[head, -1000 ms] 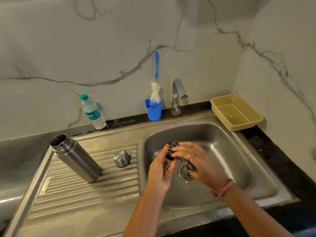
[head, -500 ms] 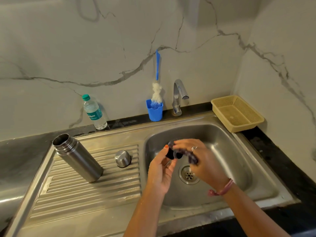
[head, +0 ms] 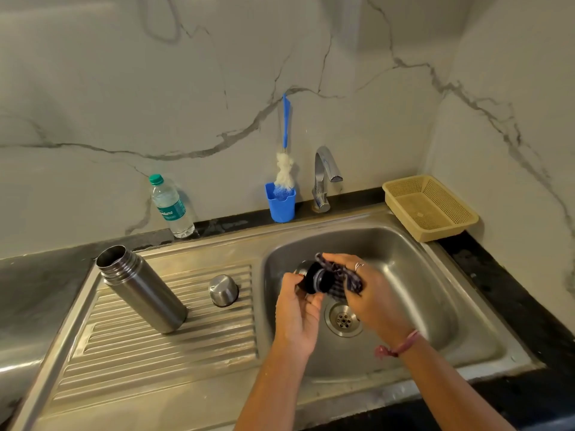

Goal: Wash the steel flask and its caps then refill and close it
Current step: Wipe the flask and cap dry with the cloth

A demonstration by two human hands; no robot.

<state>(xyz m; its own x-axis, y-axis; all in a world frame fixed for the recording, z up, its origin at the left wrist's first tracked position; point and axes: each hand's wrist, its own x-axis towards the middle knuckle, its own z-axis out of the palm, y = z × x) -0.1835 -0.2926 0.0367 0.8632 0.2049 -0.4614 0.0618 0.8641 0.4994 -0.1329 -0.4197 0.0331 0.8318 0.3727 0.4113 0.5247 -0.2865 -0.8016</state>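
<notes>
Cap (head: 314, 280), black, round, cloth-wrapped

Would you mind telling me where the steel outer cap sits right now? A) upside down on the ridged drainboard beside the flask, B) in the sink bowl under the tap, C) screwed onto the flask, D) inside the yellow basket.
A: the steel outer cap rests mouth-down on the ridged drainboard, just right of the open steel flask, while both hands work over the sink bowl.
</notes>
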